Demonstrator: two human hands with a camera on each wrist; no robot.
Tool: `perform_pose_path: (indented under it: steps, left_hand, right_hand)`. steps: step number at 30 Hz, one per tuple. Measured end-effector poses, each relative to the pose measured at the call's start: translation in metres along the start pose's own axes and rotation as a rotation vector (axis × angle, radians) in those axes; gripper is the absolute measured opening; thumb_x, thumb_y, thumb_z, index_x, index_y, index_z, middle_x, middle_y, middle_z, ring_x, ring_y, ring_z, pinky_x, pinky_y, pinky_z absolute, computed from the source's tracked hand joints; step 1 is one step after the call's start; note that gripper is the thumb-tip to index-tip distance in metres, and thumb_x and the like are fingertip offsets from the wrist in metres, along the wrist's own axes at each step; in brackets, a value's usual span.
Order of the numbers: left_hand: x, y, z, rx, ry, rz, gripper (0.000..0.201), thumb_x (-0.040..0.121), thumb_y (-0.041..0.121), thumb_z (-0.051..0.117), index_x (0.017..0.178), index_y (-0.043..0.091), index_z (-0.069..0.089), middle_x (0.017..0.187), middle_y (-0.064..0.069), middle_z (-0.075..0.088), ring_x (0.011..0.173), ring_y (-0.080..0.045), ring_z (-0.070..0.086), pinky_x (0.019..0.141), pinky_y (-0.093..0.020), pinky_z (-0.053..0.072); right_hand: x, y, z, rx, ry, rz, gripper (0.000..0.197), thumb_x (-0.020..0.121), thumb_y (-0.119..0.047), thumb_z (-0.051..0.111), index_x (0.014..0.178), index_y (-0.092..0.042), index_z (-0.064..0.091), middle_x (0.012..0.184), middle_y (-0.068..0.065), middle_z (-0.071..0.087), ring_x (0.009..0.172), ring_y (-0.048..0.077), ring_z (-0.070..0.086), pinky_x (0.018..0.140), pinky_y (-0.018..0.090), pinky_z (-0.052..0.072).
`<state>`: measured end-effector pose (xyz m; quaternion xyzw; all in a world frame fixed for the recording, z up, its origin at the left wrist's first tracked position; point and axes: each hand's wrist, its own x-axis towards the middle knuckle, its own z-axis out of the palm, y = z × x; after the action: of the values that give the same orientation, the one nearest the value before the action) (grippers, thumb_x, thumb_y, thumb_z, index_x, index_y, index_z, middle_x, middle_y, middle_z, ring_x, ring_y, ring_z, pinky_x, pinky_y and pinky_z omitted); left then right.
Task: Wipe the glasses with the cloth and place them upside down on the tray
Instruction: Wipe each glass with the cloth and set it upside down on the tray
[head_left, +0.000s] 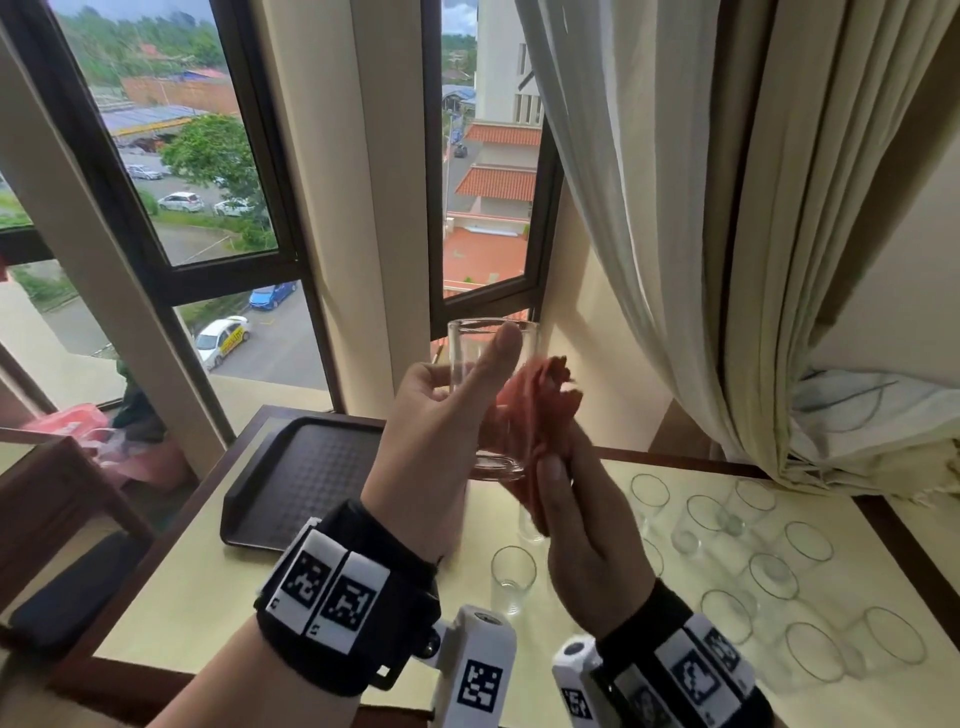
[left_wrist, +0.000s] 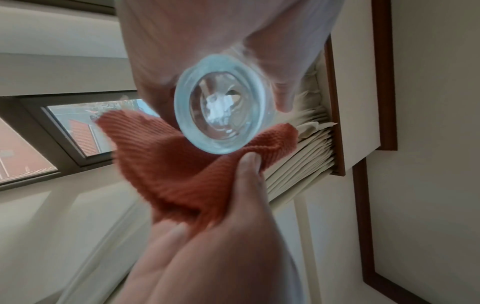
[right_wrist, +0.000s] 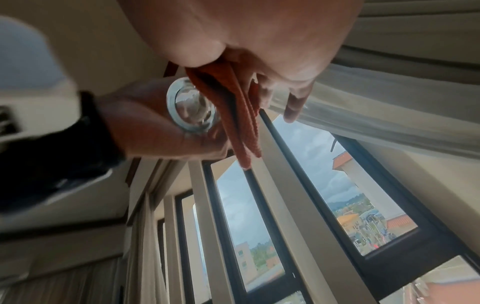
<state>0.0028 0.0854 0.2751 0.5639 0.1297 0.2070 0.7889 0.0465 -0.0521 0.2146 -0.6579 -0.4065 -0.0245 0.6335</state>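
Holding the glass (head_left: 491, 395) upright above the worktop (head_left: 218, 587), my left hand (head_left: 441, 415) wraps its fingers (head_left: 415, 376) around the wall, thumb near the rim. My right hand (head_left: 582, 519) pinches the orange cloth (head_left: 535, 410) against the glass side. The dark tray (head_left: 306, 478) lies to the left; more glasses (head_left: 769, 571) stand upright to the right.

No legible text anywhere.
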Motion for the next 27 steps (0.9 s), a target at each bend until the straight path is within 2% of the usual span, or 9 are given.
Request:
perform_pose_path:
  steps: [3,6,9,11,15,18,22,24,27]
  left_hand:
    - [-0.005,0.001,0.009,0.026,-0.026,0.011,0.089,0.074,0.075,0.064,0.120,-0.001,0.059,0.084,0.001,0.073,0.075,-0.009,0.070,0.069,-0.020,0.056]
    - [-0.006,-0.001,0.015,0.037,0.000,0.031,0.069,0.094,0.076,0.046,0.119,0.018,0.073,0.098,0.005,0.077,0.092,-0.009,0.070,0.087,-0.033,0.056]
    - [-0.005,-0.002,0.006,0.017,-0.053,0.005,0.039,0.114,0.050,0.042,0.121,0.024,0.070,0.113,0.001,0.076,0.106,-0.015,0.071,0.086,-0.031,0.060]
    - [-0.007,0.002,-0.002,0.001,-0.086,0.003,0.033,0.110,0.047,0.050,0.125,0.021,0.064,0.109,0.006,0.076,0.101,-0.012,0.073,0.080,-0.024,0.061]
    - [-0.008,0.004,-0.007,0.029,-0.054,0.022,0.081,0.096,0.078,0.039,0.132,0.010,0.065,0.122,-0.024,0.073,0.115,-0.041,0.072,0.105,-0.057,0.055]
    - [-0.010,0.002,-0.003,0.037,-0.018,0.007,0.079,0.090,0.081,0.041,0.125,0.017,0.071,0.118,-0.022,0.072,0.106,-0.038,0.073,0.096,-0.053,0.057]
    - [-0.015,0.003,0.007,0.020,-0.064,0.035,0.079,0.098,0.081,0.039,0.122,0.013,0.072,0.087,-0.004,0.068,0.083,-0.018,0.065,0.082,-0.042,0.052]
    - [-0.016,0.005,0.011,0.010,-0.059,0.048,0.077,0.098,0.081,0.039,0.121,0.016,0.074,0.093,-0.005,0.067,0.088,-0.020,0.062,0.087,-0.049,0.054]
    - [-0.015,0.009,0.008,-0.031,-0.045,0.058,0.065,0.106,0.069,0.040,0.119,0.016,0.075,0.108,-0.011,0.075,0.105,-0.029,0.069,0.105,-0.057,0.052]
  right_hand:
    - [0.023,-0.009,-0.007,-0.012,0.078,-0.001,0.051,0.112,-0.026,0.035,0.162,-0.019,0.037,0.154,-0.009,0.056,0.142,0.013,0.053,0.116,0.037,0.045]
    - [0.037,-0.030,-0.008,-0.062,0.071,-0.173,0.047,0.110,-0.012,0.036,0.156,-0.017,0.040,0.154,-0.008,0.053,0.143,0.012,0.051,0.115,0.026,0.041]
    - [0.026,-0.036,-0.001,-0.165,-0.001,-0.312,0.044,0.108,-0.008,0.040,0.152,-0.007,0.046,0.159,0.007,0.048,0.148,0.028,0.045,0.117,0.048,0.041]
    - [0.008,-0.025,0.004,-0.246,-0.028,-0.325,0.048,0.105,-0.011,0.041,0.152,0.000,0.048,0.168,0.010,0.036,0.157,0.037,0.031,0.122,0.060,0.033]
    - [-0.014,-0.003,0.007,-0.205,-0.027,-0.239,0.050,0.108,-0.018,0.041,0.155,-0.003,0.045,0.167,0.003,0.039,0.153,0.026,0.039,0.119,0.053,0.039]
    - [-0.003,-0.002,0.005,-0.015,0.026,-0.044,0.049,0.111,-0.031,0.038,0.159,-0.022,0.042,0.143,-0.009,0.059,0.129,0.003,0.056,0.102,0.039,0.046]
    - [0.022,-0.023,-0.002,0.051,0.085,-0.052,0.048,0.111,-0.021,0.036,0.158,-0.020,0.042,0.151,-0.011,0.057,0.142,0.017,0.053,0.113,0.033,0.044]
    - [0.028,-0.038,-0.002,0.015,0.068,-0.164,0.047,0.110,-0.013,0.036,0.155,-0.021,0.042,0.152,-0.015,0.054,0.142,0.015,0.052,0.114,0.031,0.043]
    - [0.018,-0.042,0.001,-0.121,0.004,-0.270,0.045,0.107,-0.006,0.038,0.150,0.003,0.047,0.159,0.011,0.048,0.147,0.031,0.046,0.116,0.053,0.041]
